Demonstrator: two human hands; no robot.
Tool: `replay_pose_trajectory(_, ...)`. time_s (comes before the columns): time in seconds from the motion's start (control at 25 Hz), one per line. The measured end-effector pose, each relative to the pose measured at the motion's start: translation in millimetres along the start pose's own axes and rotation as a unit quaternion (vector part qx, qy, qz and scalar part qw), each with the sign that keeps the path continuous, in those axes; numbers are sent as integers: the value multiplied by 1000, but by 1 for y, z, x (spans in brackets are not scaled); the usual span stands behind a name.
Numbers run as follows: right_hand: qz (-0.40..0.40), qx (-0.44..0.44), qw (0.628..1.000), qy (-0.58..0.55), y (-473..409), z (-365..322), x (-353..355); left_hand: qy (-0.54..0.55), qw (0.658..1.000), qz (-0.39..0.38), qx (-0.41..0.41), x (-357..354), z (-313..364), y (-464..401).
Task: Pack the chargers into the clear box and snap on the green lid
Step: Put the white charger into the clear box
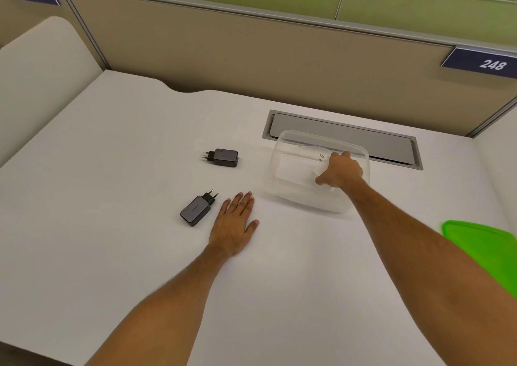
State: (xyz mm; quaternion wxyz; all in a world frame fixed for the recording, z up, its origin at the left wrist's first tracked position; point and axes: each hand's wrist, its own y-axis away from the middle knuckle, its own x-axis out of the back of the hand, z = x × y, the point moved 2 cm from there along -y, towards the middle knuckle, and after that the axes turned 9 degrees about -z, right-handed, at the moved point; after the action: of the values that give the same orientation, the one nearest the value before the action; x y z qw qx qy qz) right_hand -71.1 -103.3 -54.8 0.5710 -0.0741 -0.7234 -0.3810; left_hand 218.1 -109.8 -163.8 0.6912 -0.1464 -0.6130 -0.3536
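The clear box (296, 197) stands on the white desk, right of centre. My right hand (341, 171) reaches down into it, fingers curled around a white charger (298, 169) whose prongs show by my fingertips. Two dark grey chargers lie on the desk to the left: one (223, 157) further back, one (196, 210) nearer, just left of my left hand (235, 225). That hand rests flat on the desk, fingers spread, holding nothing. The green lid (484, 251) lies at the right edge, partly behind my right forearm.
A grey recessed cable tray (386, 141) sits in the desk just behind the clear box. Beige partition panels (251, 57) wall off the back. A cream divider (42, 71) stands at the left. The desk's front edge runs along the lower left.
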Motion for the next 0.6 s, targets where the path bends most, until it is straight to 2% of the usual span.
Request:
replay_pose_trajectory(0.2,-36,3,999,31,-7,3,-10,4,1000,3,1,0,1,0)
replay_pose_trajectory(0.6,-32,-8,999,3,-12,5,-16,6,1000,-4,7,2,1,0)
